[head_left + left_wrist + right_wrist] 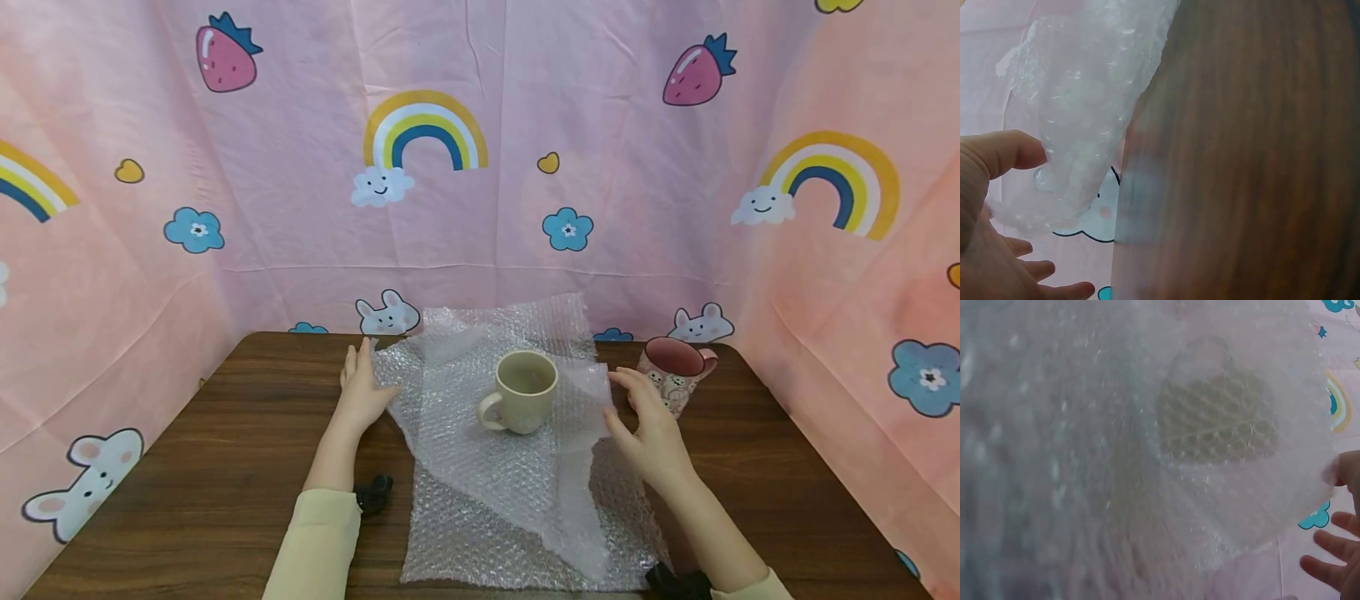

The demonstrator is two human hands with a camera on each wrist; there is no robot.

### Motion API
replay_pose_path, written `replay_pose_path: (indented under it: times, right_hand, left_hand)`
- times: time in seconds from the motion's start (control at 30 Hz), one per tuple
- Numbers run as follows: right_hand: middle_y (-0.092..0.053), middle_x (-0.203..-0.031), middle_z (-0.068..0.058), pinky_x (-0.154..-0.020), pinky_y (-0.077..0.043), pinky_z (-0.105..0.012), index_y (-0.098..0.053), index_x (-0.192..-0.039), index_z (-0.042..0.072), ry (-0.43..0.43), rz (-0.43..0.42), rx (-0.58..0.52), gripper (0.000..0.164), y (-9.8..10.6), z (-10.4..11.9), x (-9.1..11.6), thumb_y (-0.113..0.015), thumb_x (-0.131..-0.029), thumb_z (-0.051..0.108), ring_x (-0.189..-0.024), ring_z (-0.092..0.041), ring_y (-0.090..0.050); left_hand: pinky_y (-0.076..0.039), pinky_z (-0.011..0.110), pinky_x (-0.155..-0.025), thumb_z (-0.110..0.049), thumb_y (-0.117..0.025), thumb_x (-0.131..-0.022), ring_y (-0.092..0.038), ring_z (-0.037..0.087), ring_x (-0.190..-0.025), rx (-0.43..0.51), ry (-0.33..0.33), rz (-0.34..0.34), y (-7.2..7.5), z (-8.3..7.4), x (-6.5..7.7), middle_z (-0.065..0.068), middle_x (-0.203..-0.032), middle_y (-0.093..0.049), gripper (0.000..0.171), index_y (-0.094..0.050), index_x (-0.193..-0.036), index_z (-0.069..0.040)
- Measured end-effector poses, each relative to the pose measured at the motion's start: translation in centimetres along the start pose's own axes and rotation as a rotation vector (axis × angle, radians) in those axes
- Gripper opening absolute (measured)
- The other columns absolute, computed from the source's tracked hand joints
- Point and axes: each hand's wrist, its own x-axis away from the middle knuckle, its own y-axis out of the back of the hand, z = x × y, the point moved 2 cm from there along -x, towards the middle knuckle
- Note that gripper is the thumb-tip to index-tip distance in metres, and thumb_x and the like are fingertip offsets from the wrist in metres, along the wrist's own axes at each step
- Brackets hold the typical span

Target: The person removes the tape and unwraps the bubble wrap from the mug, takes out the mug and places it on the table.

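A cream mug [527, 404] stands upright on layered bubble wrap [465, 529], its handle towards the left. My left hand [363, 402] is at the left edge of the upper sheet, fingers extended and thumb spread towards the wrap. In the left wrist view, the thumb tip [1034, 153] meets the plastic [1085, 112]. On the other side, my right hand [654, 433] has its fingertips right at the raised right edge of the sheet. Through the plastic [1241, 506] in the right wrist view, the mug [1219, 419] shows dimly.
A pink patterned mug [671, 379] with a pink inside stands behind my right hand at the back right. The dark wooden table [225, 467] is enclosed by a pink printed cloth [300, 167] behind and at both sides.
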Motion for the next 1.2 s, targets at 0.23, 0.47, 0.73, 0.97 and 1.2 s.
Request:
replay_pose_path:
  times: [0.23, 0.47, 0.73, 0.97, 1.2]
  right_hand:
    - [-0.045, -0.138, -0.015, -0.089, -0.048, -0.032, -0.052, -0.131, 0.001, 0.096, 0.004, 0.086, 0.059, 0.6, -0.5, 0.4, -0.073, -0.076, -0.005, -0.118, -0.033, -0.050]
    - [-0.044, -0.141, -0.017, -0.091, -0.035, -0.065, -0.058, -0.127, 0.003, 0.267, 0.013, 0.196, 0.067, 0.8, -1.2, 0.3, -0.076, -0.065, -0.012, -0.124, -0.039, -0.043]
    - [-0.049, -0.140, -0.011, -0.099, -0.025, -0.066, -0.062, -0.125, 0.005, 0.417, 0.071, 0.325, 0.061, 0.6, -1.4, 0.6, -0.069, -0.067, -0.013, -0.133, -0.033, -0.038]
    - [-0.063, -0.121, -0.014, -0.100, -0.024, -0.067, -0.065, -0.120, 0.001, 0.433, 0.104, 0.406, 0.056, 0.4, -1.5, 0.7, -0.073, -0.066, -0.012, -0.127, -0.036, -0.044]
    - [-0.065, -0.111, -0.019, -0.097, -0.026, -0.068, -0.066, -0.114, -0.002, 0.363, 0.107, 0.491, 0.054, 0.5, -2.1, 0.8, -0.080, -0.062, -0.001, -0.122, -0.041, -0.045]
  left_hand:
    - [-0.001, 0.078, -0.095, -0.005, -0.069, -0.083, 0.017, 0.040, -0.140, -0.063, -0.034, -0.022, 0.2, -0.1, 0.2, 0.020, -0.156, 0.015, 0.101, 0.001, -0.155, -0.016]
    - [0.012, 0.074, -0.096, -0.001, -0.072, -0.080, 0.025, 0.030, -0.139, -0.153, -0.115, 0.003, 0.2, -0.1, 0.4, 0.013, -0.158, 0.014, 0.092, -0.018, -0.154, -0.007]
    - [0.023, 0.062, -0.099, 0.010, -0.070, -0.073, 0.012, 0.028, -0.144, -0.337, -0.224, 0.086, -0.4, -0.1, 0.3, 0.010, -0.159, -0.010, 0.080, -0.038, -0.145, -0.002]
    - [0.021, 0.062, -0.100, 0.008, -0.068, -0.073, 0.000, 0.037, -0.143, -0.402, -0.222, 0.161, -0.8, -0.3, 0.6, 0.020, -0.152, -0.027, 0.065, -0.052, -0.136, -0.001]
    - [0.017, 0.065, -0.101, -0.016, -0.079, -0.077, -0.005, 0.045, -0.141, -0.432, -0.191, 0.193, -0.9, -0.5, 0.7, 0.028, -0.144, -0.037, 0.062, -0.056, -0.132, 0.000]
